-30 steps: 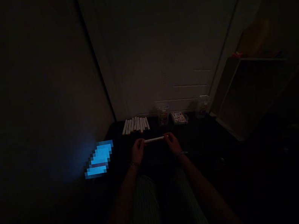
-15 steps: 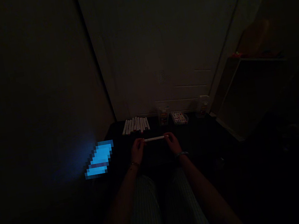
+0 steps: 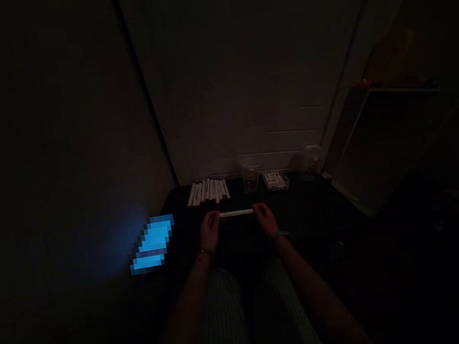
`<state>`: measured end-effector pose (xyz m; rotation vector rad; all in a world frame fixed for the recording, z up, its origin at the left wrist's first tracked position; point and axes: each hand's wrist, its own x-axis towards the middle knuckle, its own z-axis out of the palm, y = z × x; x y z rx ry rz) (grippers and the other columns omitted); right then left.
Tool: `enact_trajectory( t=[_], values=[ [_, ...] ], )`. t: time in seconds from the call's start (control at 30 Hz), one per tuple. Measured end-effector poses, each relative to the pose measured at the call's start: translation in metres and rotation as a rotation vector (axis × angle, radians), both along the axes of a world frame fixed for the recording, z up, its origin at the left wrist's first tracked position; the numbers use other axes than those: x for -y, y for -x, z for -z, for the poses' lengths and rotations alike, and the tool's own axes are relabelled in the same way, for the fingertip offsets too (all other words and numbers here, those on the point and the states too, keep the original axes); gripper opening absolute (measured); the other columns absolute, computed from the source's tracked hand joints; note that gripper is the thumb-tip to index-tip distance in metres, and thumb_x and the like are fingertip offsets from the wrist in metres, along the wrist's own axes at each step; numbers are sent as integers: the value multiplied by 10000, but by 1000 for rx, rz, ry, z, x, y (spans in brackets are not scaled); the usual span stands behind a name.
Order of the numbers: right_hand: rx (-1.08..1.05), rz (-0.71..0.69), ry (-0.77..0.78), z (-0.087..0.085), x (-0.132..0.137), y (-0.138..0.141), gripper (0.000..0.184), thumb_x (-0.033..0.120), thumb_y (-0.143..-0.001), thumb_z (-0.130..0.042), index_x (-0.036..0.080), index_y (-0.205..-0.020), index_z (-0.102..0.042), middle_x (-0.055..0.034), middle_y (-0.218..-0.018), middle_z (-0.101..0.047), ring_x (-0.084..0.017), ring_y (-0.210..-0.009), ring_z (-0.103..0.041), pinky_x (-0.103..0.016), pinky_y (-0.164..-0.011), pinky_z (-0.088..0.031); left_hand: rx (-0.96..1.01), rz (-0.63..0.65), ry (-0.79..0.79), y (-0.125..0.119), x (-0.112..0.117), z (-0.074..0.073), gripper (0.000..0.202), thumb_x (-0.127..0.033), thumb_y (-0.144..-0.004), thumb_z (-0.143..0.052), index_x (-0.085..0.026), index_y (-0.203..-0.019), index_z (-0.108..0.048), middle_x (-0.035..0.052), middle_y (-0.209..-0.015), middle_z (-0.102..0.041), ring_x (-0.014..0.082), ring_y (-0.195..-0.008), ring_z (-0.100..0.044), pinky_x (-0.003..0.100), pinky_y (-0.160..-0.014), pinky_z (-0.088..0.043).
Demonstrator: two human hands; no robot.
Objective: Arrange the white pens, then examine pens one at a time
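Marker, white & slim, runs approx. level left to right over the near-mid part of the dark tabletop, one end in each hand. Can't tell if it touches the surface or is held just above.

L hand: thumb & fingertips together, clamped on the marker's left end. R hand: same grip, fingertips clamped on the right end. Mid-section bare betw. the two. Exact finger placement hard to see, v. dark. Thin dark bracelet on L wrist, paler band on R wrist.

Far side, left of centre: row of white markers lying side by side, approx. a dozen, slightly fanned, some w/ dark or reddish near ends. To their right, near the wall: clear container w/ a coloured label, then just beside it a flat case w/ multicoloured patterned top, then farther right, apart, a second clear container, also w/ label.

Left edge of tabletop: bright blue screen, pixelated, content unreadable; throws a blue glow onto the left wall. Far right: boxy cabinet, w/ dim orange item on top, details lost in shadow. Near: person's legs in striped trousers, betw. the forearms.
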<state>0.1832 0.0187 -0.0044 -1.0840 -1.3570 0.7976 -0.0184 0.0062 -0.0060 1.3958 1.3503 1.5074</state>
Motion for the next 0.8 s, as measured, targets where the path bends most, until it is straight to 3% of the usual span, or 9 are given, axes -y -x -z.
enact_trajectory(
  t=[0.43,0.63,0.8],
  values=[
    [11,38,32,2,-1,0,344,480,-784,-408,195,-871,-579,0,-736,-558,-133,-678,-491,-220,-606,-389,-17,-39,-22,0,0,-1,381,-490,-743,-480,-180,-950,-560,20,-783,-611,102,-588,-499,214,-534,-380],
    [10,43,34,4,-2,-1,345,470,-783,-407,191,-894,-577,-2,-745,-558,-132,-672,-484,-220,-602,-389,-2,-23,-20,-2,1,-3,411,-517,-738,-470,-179,-954,-562,33,-824,-632,123,-673,-542,230,-610,-406],
    [12,50,7,1,-1,-1,325,457,-784,-417,194,-885,-581,-12,-776,-570,-145,-717,-496,-233,-635,-397,-19,-11,-52,0,0,-1,385,-489,-751,-465,-182,-962,-563,8,-720,-588,125,-688,-540,233,-646,-409]
  ],
)
